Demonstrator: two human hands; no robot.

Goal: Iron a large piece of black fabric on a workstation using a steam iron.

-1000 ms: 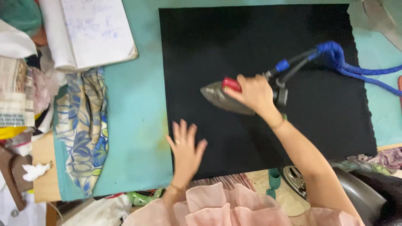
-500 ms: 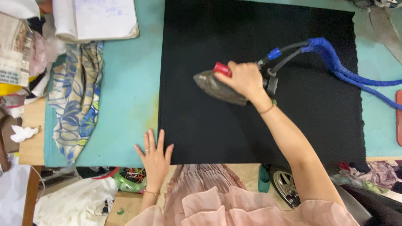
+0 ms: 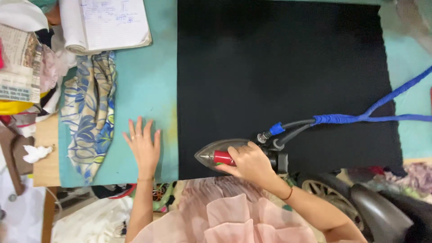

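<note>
On the teal worktop (image 3: pixel 148 81): black cloth (image 3: pixel 279 72) spread flat, near edge along the worktop's front.

Right hand (image 3: pixel 249 164): fingers curled tight round the red handle of the iron (image 3: pixel 220 155). Soleplate down on the cloth, nose pointing left, now at the near-left corner of the cloth; half a second earlier, farther up and nearer the middle. Stroke thus drawn toward the front edge, judged to be a pass over the last strip of that corner.

Left hand (image 3: pixel 144 146): fingers spread, palm flat on bare worktop just beside the cloth's left edge, not on the cloth; holding nothing. A second ago, resting on the cloth's near edge; since then shifted leftward, off the fabric.

Blue wrapped cord (image 3: pixel 360 118): running from the iron's rear rightward across the cloth and out of view.

Beside the left hand: folded blue-and-cream patterned fabric (image 3: pixel 92 117). Farther back: open notebook (image 3: pixel 105 22). At far left: newspaper (image 3: pixel 20 63) among heaped scraps.
</note>
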